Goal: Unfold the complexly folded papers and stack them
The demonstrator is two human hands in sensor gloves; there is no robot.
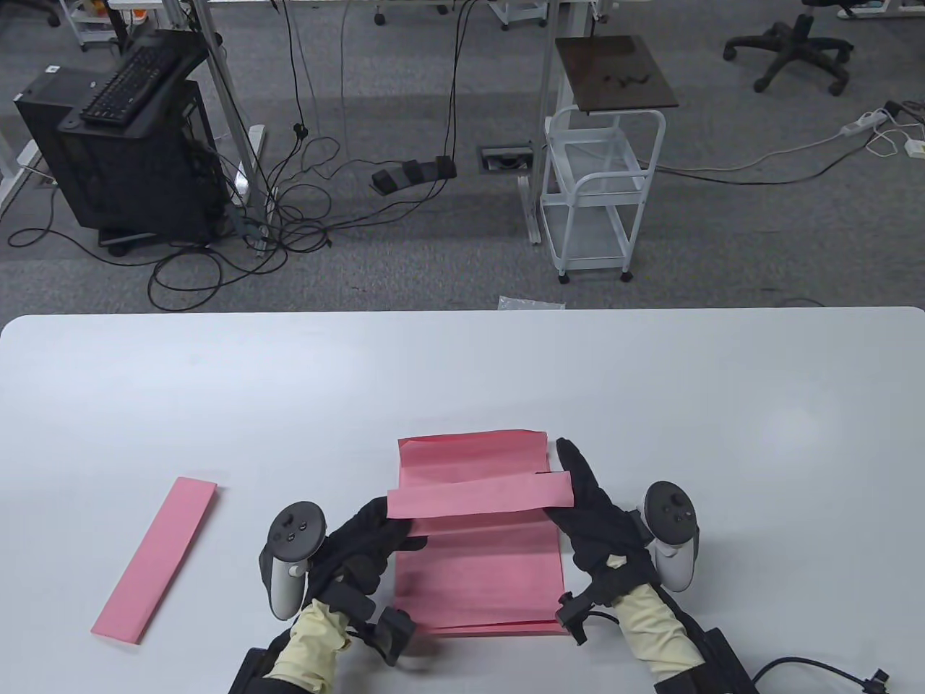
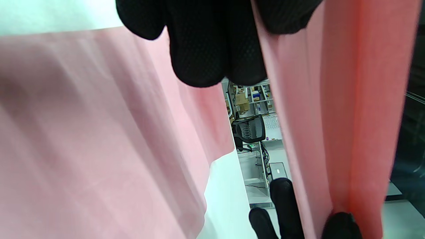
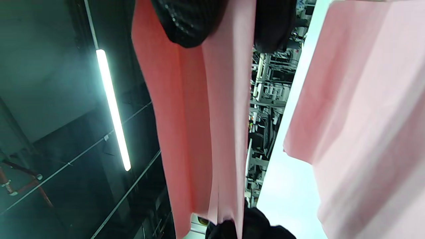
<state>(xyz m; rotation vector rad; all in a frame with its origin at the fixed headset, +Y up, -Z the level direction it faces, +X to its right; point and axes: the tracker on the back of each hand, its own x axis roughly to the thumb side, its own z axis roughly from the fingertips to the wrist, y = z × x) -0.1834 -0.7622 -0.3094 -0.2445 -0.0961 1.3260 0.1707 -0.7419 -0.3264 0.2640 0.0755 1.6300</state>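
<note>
Black-gloved fingers (image 3: 189, 23) pinching hanging pink folded strip (image 3: 199, 109), pink sheet (image 3: 362, 109) beside, ceiling light (image 3: 113, 106)

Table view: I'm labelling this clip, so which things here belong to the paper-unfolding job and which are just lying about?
Part of the job:
- folded pink strip, held at its ends by the left hand and right hand
- unfolded pink sheets beneath
- second folded pink strip, waiting

Just lying about:
- white cart
- keyboard
- floor cables
- office chair
</note>
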